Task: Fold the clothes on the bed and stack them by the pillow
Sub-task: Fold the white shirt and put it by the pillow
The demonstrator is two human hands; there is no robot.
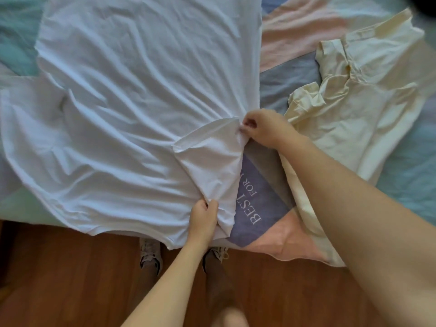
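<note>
White T-shirt [132,95] is lying spread flat and creased across the bed [401,185], covering most of its left and middle part; its near end is hanging just over the bed's near edge. The shirt's right sleeve is lying folded inward onto the body.

Left hand [204,217] is gripping the shirt at the near edge of the bed, fingers [200,206] curled round a bunch of the white cloth beside the neckline. Right hand [264,128] is pinching the same shirt farther in, at the base of the folded sleeve, thumb and fingertips closed on a small gather of cloth. The two hands are well apart along the shirt's right side.

Cream shirt [354,109] is lying crumpled toward the right side of the bed, just beside the right hand; part of it is trailing under the right forearm to the near edge.

Bedcover is showing in patches of teal, pink and grey-purple; a purple panel [257,201] with the letters "BEST FOR" is lying between the two shirts, near the edge.

Shoes [151,253] are standing on the wooden floor [70,279] below the bed's near edge.
</note>
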